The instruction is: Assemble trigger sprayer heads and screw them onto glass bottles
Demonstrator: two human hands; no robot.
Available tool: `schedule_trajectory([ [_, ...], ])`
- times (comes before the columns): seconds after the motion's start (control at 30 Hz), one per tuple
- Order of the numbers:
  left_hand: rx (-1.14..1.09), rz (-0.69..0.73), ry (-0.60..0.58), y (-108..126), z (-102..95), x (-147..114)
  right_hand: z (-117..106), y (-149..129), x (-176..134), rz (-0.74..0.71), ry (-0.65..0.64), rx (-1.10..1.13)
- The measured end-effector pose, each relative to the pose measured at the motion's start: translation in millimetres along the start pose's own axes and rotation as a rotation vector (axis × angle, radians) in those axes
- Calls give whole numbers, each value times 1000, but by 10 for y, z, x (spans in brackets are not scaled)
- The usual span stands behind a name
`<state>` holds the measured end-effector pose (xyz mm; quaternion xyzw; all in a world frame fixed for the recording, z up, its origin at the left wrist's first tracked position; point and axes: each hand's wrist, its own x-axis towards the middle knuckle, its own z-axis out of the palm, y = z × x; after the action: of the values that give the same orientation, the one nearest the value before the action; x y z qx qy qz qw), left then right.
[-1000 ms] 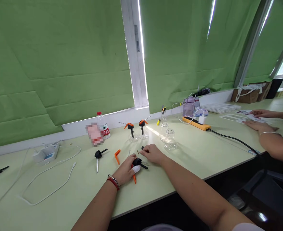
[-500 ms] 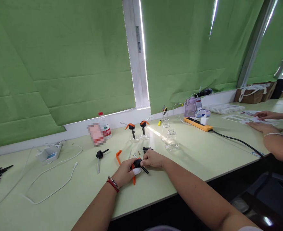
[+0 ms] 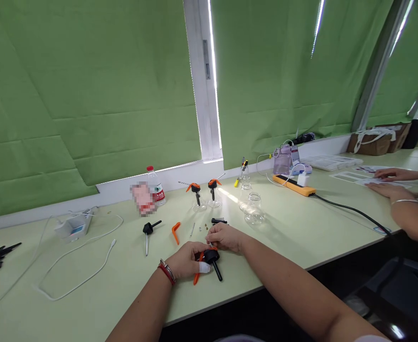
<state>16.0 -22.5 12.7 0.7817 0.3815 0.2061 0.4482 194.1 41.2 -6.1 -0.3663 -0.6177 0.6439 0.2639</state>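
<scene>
My left hand (image 3: pixel 188 260) is closed around a black lid (image 3: pixel 211 256) with a black stem pointing down toward the table edge. An orange lever (image 3: pixel 196 278) sticks out under its fingers, and a white wrap covers the thumb. At the top of the lid, my right hand (image 3: pixel 226 236) pinches a thin metal pin (image 3: pixel 211 245); its lower end is hard to make out. Just beyond lie a loose orange lever (image 3: pixel 175 232), a metal rod (image 3: pixel 192 229), small metal bits (image 3: pixel 206 226) and a black part with a spring (image 3: pixel 218 221).
Another black lid with a stem (image 3: pixel 147 229) lies to the left. Two jars with black and orange tops (image 3: pixel 196 195) stand behind, with open glass jars (image 3: pixel 254 211) to the right. White cables (image 3: pixel 80 285), an orange power strip (image 3: pixel 294 186) and a co-worker's hands (image 3: pixel 386 185) are farther out.
The lid has turned and shifted slightly right and nearer, its stem now pointing more downward. My right hand has left the lid's side for its top, with the pin in its fingers.
</scene>
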Motion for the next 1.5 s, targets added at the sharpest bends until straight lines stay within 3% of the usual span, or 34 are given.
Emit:
schedule_trajectory([
  [0.13,-22,18,-82,52,-1,-21,35,11,72,-8,102,59],
  [0.27,-258,36,-35,26,-93,-45,125,-13,166,-196,232,-188],
  [0.3,-321,53,26,-2,-138,-52,153,-38,187,-269,241,-321],
  [0.4,-499,82,368,-120,-292,-65,244,-150,257,-491,270,-859],
  [0.47,-596,49,603,-205,-380,-57,311,-226,321,-553,264,-1235],
  [0.53,-613,13,804,-278,-436,-35,384,-273,400,-587,175,-1512],
  [0.6,-585,-9,945,-336,-464,-4,459,-279,480,-606,115,-1657],
  [0.73,-499,-83,1042,-429,-484,44,568,-215,585,-574,105,-1721],
  [0.83,-421,-143,1068,-466,-495,53,574,-174,613,-556,113,-1670],
  [1.0,-316,-217,1055,-438,-478,55,517,-189,619,-375,278,-1238],
  [1.07,-292,-220,1018,-421,-455,57,518,-209,604,-294,307,-999],
  [1.2,-212,-198,921,-405,-408,57,543,-232,551,-119,227,-338],
  [1.27,-199,-181,873,-402,-399,57,520,-236,525,-124,236,-208],
  [1.4,-202,-216,866,-458,-442,58,351,-265,492,-189,459,-74],
  [1.5,-42,-417,1019,-579,-532,45,181,-282,465,-222,606,100],
])
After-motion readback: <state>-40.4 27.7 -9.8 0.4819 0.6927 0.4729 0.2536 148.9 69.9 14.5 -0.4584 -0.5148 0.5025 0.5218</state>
